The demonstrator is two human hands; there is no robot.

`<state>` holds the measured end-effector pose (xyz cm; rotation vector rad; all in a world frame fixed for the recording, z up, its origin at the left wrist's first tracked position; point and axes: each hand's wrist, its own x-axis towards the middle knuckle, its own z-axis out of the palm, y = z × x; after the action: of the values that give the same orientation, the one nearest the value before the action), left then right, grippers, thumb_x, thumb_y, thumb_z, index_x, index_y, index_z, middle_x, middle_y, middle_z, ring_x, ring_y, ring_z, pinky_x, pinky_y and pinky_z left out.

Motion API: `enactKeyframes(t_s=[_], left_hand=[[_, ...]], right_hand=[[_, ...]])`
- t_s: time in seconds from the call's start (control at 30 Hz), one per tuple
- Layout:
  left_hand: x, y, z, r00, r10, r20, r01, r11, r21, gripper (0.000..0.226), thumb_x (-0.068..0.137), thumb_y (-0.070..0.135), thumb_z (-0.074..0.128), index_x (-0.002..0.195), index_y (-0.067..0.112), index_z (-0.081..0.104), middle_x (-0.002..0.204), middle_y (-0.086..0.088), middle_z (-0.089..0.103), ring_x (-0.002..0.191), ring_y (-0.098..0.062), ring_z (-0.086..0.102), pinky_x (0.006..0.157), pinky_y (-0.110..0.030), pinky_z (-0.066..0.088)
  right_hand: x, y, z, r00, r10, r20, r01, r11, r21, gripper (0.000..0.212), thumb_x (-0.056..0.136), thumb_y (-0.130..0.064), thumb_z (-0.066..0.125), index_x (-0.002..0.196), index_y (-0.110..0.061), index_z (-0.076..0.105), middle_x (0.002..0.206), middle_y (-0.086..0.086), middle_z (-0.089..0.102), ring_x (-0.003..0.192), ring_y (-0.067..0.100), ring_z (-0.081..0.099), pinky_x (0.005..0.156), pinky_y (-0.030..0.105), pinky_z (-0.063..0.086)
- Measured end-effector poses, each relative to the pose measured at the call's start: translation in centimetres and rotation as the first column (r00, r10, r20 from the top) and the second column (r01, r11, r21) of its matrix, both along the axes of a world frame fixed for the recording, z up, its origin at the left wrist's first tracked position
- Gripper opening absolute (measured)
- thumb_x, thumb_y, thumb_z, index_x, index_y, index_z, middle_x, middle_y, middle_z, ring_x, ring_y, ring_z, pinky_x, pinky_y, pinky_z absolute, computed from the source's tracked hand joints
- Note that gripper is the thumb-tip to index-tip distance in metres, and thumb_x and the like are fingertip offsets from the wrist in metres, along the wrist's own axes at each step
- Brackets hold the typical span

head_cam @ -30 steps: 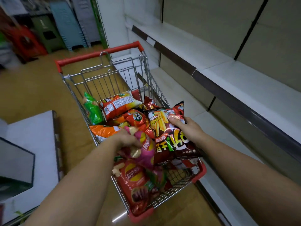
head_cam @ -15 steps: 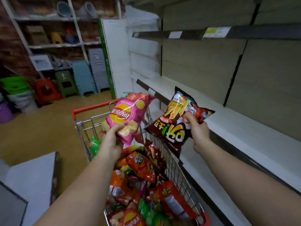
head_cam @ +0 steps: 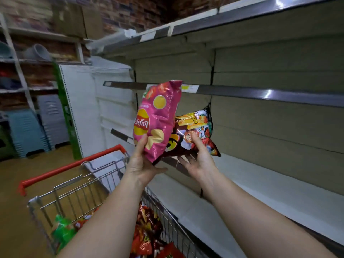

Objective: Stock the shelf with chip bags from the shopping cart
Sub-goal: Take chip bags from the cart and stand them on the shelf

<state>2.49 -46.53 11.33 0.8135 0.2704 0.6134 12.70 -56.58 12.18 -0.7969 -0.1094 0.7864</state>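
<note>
My left hand [head_cam: 142,164] holds a pink chip bag [head_cam: 158,118] upside down by its lower end, raised in front of the shelves. Just to its right, my right hand [head_cam: 199,157] grips a dark brown fries bag [head_cam: 195,131], partly hidden behind the pink one. Both bags hang in the air before the white shelf [head_cam: 279,185], not touching it. The shopping cart [head_cam: 89,190] with a red handle stands below my arms and holds several more chip bags [head_cam: 147,231].
More shelf boards [head_cam: 242,93] run above and below the white one, all bare. A white end panel [head_cam: 81,108] closes the unit on the left. Stacked plastic stools [head_cam: 29,131] and a storage rack stand across the brown floor at the back left.
Both hands have lifted their bags higher and brought them close together, the pink one overlapping the brown one. The view has tilted upward toward the upper shelves.
</note>
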Motion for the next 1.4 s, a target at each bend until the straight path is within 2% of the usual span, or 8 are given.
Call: enactKeyframes(t_s=[0.1, 0.4, 0.53, 0.63, 0.77, 0.93, 1.07, 1.4], left_hand=[[0.3, -0.1, 0.9, 0.991, -0.087, 0.106, 0.086, 0.996, 0.02, 0.1, 0.009, 0.037, 0.094, 0.103, 0.02, 0.063, 0.092, -0.005, 0.075, 0.084, -0.022, 0.071, 0.08, -0.045, 0.054], [-0.2, 0.6, 4.9, 0.94, -0.192, 0.281, 0.17, 0.98, 0.101, 0.093, 0.014, 0.028, 0.097, 0.1, 0.015, 0.064, 0.091, -0.002, 0.075, 0.084, -0.013, 0.071, 0.08, -0.028, 0.056], [-0.4, 0.9, 4.9, 0.933, -0.272, 0.235, 0.242, 0.958, 0.152, 0.096, 0.015, 0.03, 0.097, 0.104, 0.016, 0.062, 0.092, -0.002, 0.075, 0.081, -0.012, 0.072, 0.071, -0.026, 0.059], [0.2, 0.0, 4.4, 0.916, -0.367, 0.164, 0.337, 0.923, 0.184, 0.093, 0.015, 0.03, 0.097, 0.102, 0.015, 0.065, 0.091, -0.004, 0.075, 0.079, -0.014, 0.072, 0.065, -0.025, 0.058], [1.4, -2.3, 3.5, 0.877, -0.47, 0.095, 0.445, 0.871, 0.206, 0.074, 0.014, 0.031, 0.097, 0.083, 0.013, 0.077, 0.088, -0.006, 0.075, 0.077, -0.014, 0.072, 0.065, -0.025, 0.059], [3.1, -4.5, 4.1, 0.879, -0.471, 0.071, 0.441, 0.861, 0.254, 0.093, 0.023, 0.032, 0.095, 0.108, 0.014, 0.063, 0.094, -0.004, 0.073, 0.081, -0.015, 0.071, 0.07, -0.028, 0.058], [5.8, -7.9, 5.7, 0.903, -0.416, 0.106, 0.369, 0.879, 0.302, 0.061, 0.058, 0.007, 0.07, 0.117, 0.011, 0.056, 0.099, -0.008, 0.068, 0.084, -0.022, 0.067, 0.064, -0.031, 0.058], [10.5, -26.0, 8.7, 0.75, -0.654, 0.102, 0.505, 0.664, 0.551, 0.059, 0.053, -0.003, 0.053, 0.11, 0.01, 0.054, 0.087, -0.011, 0.065, 0.074, -0.025, 0.062, 0.048, -0.03, 0.052]], right_hand=[[-0.3, -1.3, 1.2, 0.998, -0.027, 0.052, 0.029, 0.999, -0.036, 0.032, 0.079, -0.033, 0.071, 0.101, -0.016, 0.057, 0.107, 0.008, 0.063, 0.102, 0.02, 0.059, 0.084, 0.038, 0.047], [0.5, -8.6, 5.7, 0.978, -0.137, 0.156, 0.126, 0.989, 0.075, 0.04, 0.089, -0.043, 0.053, 0.116, -0.012, 0.05, 0.138, 0.015, 0.046, 0.123, 0.03, 0.05, 0.09, 0.045, 0.046], [2.5, -11.3, 8.2, 0.772, -0.216, 0.598, 0.391, 0.903, -0.179, 0.055, 0.085, -0.043, 0.058, 0.135, -0.029, 0.04, 0.147, 0.003, 0.036, 0.136, 0.026, 0.035, 0.1, 0.051, 0.039], [2.7, -12.0, 9.4, 0.444, 0.124, 0.888, 0.525, 0.766, -0.369, 0.075, 0.079, -0.042, 0.066, 0.144, -0.033, 0.029, 0.15, -0.001, 0.033, 0.136, 0.02, 0.035, 0.101, 0.039, 0.037], [1.6, -11.9, 8.0, 0.47, 0.655, 0.591, 0.134, 0.609, -0.781, 0.102, 0.061, -0.041, 0.082, 0.144, -0.035, 0.023, 0.129, 0.0, 0.059, 0.11, 0.02, 0.063, 0.098, 0.042, 0.048], [2.3, -15.7, 6.1, 0.567, 0.331, 0.754, 0.487, 0.604, -0.631, 0.075, 0.062, -0.031, 0.085, 0.125, -0.025, 0.044, 0.108, 0.001, 0.068, 0.09, 0.019, 0.069, 0.085, 0.037, 0.054], [2.4, -20.4, 7.4, 0.389, -0.089, 0.917, 0.874, 0.351, -0.337, 0.081, 0.062, -0.037, 0.083, 0.13, -0.023, 0.039, 0.115, -0.001, 0.062, 0.108, 0.024, 0.059, 0.085, 0.028, 0.042], [-0.4, -38.7, 7.4, 0.329, -0.082, 0.941, 0.943, -0.022, -0.332, 0.103, 0.053, -0.051, 0.078, 0.138, -0.034, 0.023, 0.118, 0.0, 0.062, 0.11, 0.03, 0.058, 0.094, 0.041, 0.044]])
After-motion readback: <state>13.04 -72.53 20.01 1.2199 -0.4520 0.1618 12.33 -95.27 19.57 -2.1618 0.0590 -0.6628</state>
